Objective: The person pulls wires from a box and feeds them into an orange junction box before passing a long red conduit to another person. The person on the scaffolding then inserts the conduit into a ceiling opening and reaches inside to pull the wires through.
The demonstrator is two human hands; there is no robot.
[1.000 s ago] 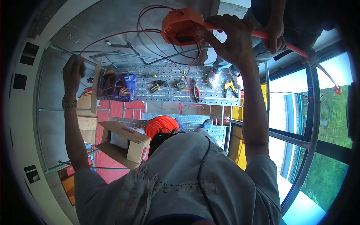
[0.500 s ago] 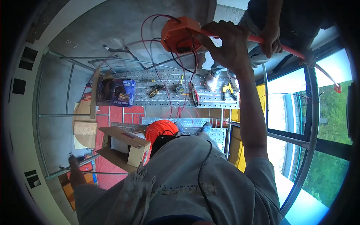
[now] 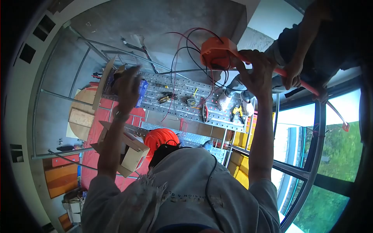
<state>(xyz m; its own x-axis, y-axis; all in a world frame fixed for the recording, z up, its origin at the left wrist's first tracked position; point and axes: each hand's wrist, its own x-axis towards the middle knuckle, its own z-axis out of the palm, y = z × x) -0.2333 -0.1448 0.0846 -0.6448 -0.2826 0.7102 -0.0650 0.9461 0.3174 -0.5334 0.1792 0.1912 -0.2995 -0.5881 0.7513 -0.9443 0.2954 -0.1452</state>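
My right hand (image 3: 256, 73) is raised, its fingers closed round an orange conduit (image 3: 280, 72) right where it meets an orange octagonal junction box (image 3: 213, 47). Red and black wires (image 3: 188, 42) loop out of the box and hang down. My left hand (image 3: 129, 91) is up in the air with its fingers stretched, slightly blurred, and nothing seen in it. Below it is a blue printed box (image 3: 142, 93). Another person's hand (image 3: 292, 74) grips the conduit to the right, and that person's second hand (image 3: 321, 94) is farther along it.
Pliers (image 3: 168, 99), a tape measure (image 3: 191, 101), red-handled pliers (image 3: 205, 112) and a yellow-handled tool (image 3: 237, 113) lie on a perforated metal scaffold plank (image 3: 178, 110). Beside me are a cardboard carton (image 3: 134, 154) and an orange coil (image 3: 160, 139). Scaffold tubes and windows surround the platform.
My left hand has come up from low on the left to above the blue box. The view has turned, and the junction box and my right hand appear farther right and lower.
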